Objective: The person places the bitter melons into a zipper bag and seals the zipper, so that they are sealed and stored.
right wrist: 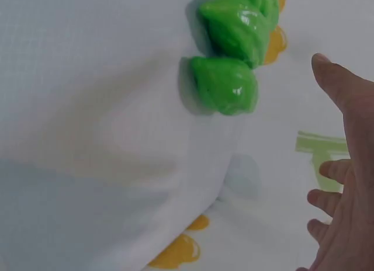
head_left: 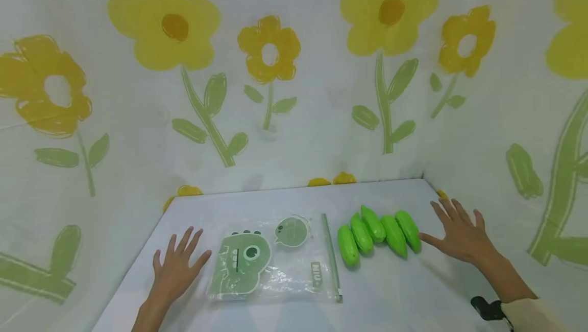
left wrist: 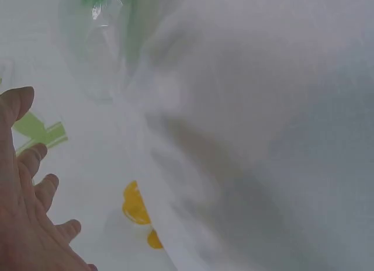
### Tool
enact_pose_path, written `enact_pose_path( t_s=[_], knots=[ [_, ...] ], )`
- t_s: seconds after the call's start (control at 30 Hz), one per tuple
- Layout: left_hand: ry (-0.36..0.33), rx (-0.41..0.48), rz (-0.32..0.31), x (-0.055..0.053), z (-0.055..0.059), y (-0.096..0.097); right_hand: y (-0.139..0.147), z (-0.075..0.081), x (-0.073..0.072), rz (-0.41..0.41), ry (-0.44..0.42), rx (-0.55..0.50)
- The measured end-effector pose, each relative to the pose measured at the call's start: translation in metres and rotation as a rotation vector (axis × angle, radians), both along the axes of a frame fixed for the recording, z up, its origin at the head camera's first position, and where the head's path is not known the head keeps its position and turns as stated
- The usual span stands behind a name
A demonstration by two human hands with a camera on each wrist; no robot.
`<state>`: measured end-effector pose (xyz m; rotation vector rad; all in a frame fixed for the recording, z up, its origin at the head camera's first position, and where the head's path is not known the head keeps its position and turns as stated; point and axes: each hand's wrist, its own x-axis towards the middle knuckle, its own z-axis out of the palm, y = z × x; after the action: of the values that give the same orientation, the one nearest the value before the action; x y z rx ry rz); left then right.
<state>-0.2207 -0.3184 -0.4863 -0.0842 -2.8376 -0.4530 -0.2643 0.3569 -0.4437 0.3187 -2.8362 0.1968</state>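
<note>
looks like smooth, glossy plastic on the green pods; shows thin, clear, shiny film across the bag; looks matt on the tabletop, cloth-like on the flowered backdrop.

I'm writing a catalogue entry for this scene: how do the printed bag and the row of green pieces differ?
The printed bag is a single flat, see-through item, while the green pieces are five plump, opaque shapes. The printed bag carries muted green cartoons and lettering; the green pieces are plain, brighter green. The printed bag covers more of the table than the green pieces together. Both lie on the table and look shiny.
</note>
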Motion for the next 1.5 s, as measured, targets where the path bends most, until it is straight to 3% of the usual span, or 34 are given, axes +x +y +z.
enact_pose_path(
  t_s=[0.23,0.53,1.0,1.23,1.5],
  knots=[
    [0.031,0.014,-0.005,-0.006,0.004,0.017,-0.020,0.006,-0.003,0.049,0.074,0.028],
    [0.131,0.038,-0.070,-0.013,0.009,0.047,-0.047,0.004,-0.005,0.086,0.100,-0.026],
    [0.154,0.144,-0.176,-0.016,0.017,0.092,-0.095,-0.005,-0.004,0.154,0.111,-0.191],
    [0.147,0.182,-0.211,-0.017,0.013,0.109,-0.115,-0.017,-0.003,0.178,0.123,-0.224],
    [0.144,0.229,-0.249,-0.020,0.008,0.127,-0.136,-0.028,0.000,0.233,0.182,-0.336]
  ],
)
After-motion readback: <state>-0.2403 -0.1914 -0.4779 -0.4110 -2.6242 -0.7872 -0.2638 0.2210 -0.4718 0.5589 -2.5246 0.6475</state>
